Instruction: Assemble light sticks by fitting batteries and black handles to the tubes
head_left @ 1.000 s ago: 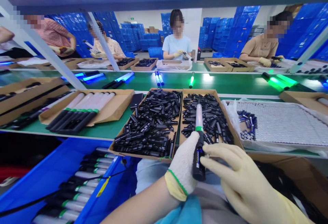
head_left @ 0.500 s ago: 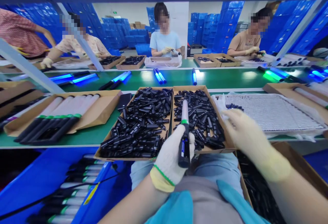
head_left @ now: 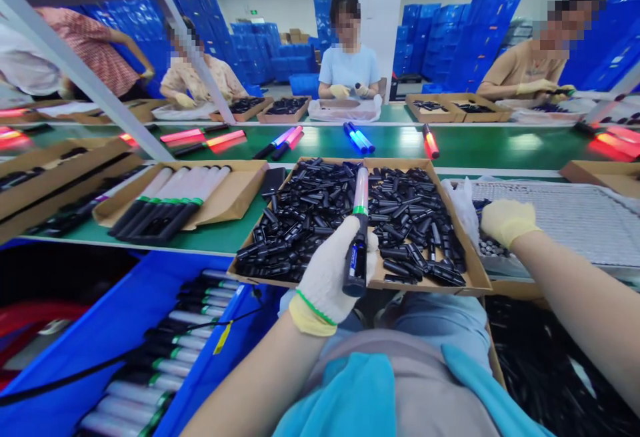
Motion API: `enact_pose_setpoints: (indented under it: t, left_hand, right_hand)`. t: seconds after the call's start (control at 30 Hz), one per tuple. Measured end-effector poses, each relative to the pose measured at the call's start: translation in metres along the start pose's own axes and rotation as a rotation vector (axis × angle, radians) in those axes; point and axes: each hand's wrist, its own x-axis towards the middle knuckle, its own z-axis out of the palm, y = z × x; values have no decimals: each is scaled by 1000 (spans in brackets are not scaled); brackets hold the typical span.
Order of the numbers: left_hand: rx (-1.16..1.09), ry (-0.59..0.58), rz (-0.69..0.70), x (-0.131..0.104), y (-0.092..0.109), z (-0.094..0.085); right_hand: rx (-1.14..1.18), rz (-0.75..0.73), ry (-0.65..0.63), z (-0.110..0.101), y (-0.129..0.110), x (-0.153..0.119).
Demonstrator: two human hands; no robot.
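Observation:
My left hand, in a white knit glove, is closed around the black handle of a light stick. The stick has a clear tube and a green ring, and it points away from me, unlit. Blue shows on the side of its handle. Below and beyond it are cardboard trays heaped with small black plastic parts. My right hand, gloved too, is curled down over the left end of a plastic-lined tray of silver cylinders that look like batteries. Its fingertips are hidden.
Finished-looking light sticks lie in a cardboard box at left; more fill a blue bin below. Lit sticks lie on the green conveyor. Several people work opposite. A slanted post stands left. Black parts lie low at right.
My right hand has moved from the tray's edge down onto the silver cylinders. My left hand keeps hold of the light stick. The view has shifted, and some conveyor sticks turned from blue to red.

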Motion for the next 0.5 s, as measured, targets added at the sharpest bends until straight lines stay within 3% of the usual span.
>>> enact_pose_setpoints:
  t: [0.07,0.17,0.33,0.5]
  left_hand:
    - [-4,10,-12,-2,0,-2]
    - [8,17,-44,-1,-6,-5]
    - [51,-95,-88,9,-21,-8]
    - [64,-120,-131,10,-26,-9]
  right_hand:
    - [-17,14,-58,-12,-3,-9]
    - [71,-96,-137,-29,-21,-47]
    - [616,-281,-160,-33,-72,-133]
    - [927,-210,-116,-34,-103,-161]
